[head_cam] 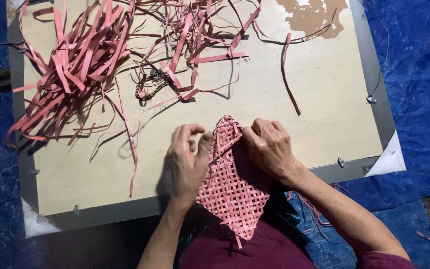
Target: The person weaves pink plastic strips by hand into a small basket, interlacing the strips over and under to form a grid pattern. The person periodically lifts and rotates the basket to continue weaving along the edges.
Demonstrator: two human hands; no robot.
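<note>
Pink woven mat (pixel 232 184) between left fingers (pixel 202 144) and right fingers (pixel 251 133).

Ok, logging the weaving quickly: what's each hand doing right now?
Left hand: closed on the pink woven mat, fingers curled at its edge.
Right hand: closed, pinching the mat's top edge.

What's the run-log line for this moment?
left hand: pinching woven mat edge | right hand: gripping mat top | loose pink strips: piled far-left on board
</note>
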